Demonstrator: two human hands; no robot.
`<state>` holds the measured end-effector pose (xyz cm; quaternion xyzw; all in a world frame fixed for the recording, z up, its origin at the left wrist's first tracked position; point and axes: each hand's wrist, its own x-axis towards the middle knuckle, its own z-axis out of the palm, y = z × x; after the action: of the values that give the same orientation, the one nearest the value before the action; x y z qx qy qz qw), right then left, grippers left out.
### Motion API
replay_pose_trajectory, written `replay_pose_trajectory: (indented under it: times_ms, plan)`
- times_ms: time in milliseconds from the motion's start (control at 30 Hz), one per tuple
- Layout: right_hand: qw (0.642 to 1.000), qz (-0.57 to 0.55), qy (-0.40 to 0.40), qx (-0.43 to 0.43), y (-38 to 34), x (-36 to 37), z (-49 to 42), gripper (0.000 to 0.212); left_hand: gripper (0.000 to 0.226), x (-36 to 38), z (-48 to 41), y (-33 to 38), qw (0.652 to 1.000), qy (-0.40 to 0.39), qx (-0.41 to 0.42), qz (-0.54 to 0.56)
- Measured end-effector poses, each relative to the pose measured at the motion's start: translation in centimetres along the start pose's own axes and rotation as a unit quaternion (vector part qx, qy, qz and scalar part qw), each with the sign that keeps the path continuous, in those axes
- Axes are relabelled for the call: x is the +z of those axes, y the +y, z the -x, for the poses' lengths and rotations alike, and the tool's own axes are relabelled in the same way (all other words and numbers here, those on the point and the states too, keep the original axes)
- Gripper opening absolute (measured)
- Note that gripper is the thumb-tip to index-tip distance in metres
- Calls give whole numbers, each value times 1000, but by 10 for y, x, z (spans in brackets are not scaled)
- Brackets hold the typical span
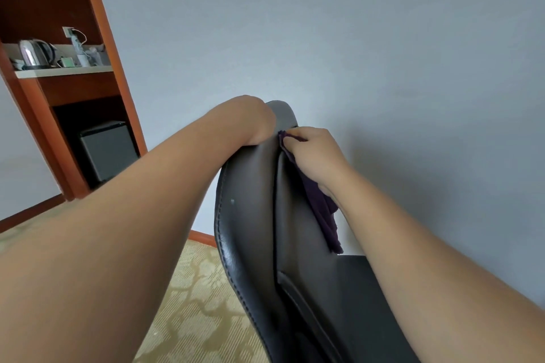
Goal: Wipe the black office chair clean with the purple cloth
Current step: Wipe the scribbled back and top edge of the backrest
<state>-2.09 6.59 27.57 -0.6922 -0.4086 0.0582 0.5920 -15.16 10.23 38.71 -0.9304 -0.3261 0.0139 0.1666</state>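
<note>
Head view: your left hand (253,122) steadies the black office chair (250,215) by its top edge, fingers hidden, grip unclear. Your right hand (314,156) clenches the purple cloth (323,212) in its fingers, pressing it against the backrest.

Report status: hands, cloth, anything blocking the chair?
Left hand grips the top of the black office chair. Right hand holds the purple cloth against the upper backrest, tail hanging loose. Nothing seen blocking the wipe.

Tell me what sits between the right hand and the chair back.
The purple cloth, gripped by the right hand against the chair back; head view.
</note>
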Motion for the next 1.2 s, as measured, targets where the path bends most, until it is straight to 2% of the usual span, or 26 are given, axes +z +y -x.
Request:
replay_pose_trajectory:
  times_ms: [267,400,633,767,900,1033,1200]
  plan:
    - [999,24,-42,-17,-32,-9,80,23,23,3,9,-2,998,-16,-36,53]
    - [998,19,-56,-17,-48,-22,123,25,34,2,19,3,995,5,-48,83]
    - [998,20,-61,-12,-72,-41,203,20,35,-3,35,7,991,5,-69,116]
    - [999,24,-34,-2,-76,-48,243,17,26,-5,42,10,990,15,-62,124]
    - [1000,16,-13,14,-78,-58,271,14,30,-8,48,14,989,13,-63,130]
    - [997,-43,42,43,-86,-58,282,11,28,-11,55,19,992,7,-67,110]
    - [993,-29,115,-26,-127,-55,269,14,23,-17,71,29,993,-13,-64,97]
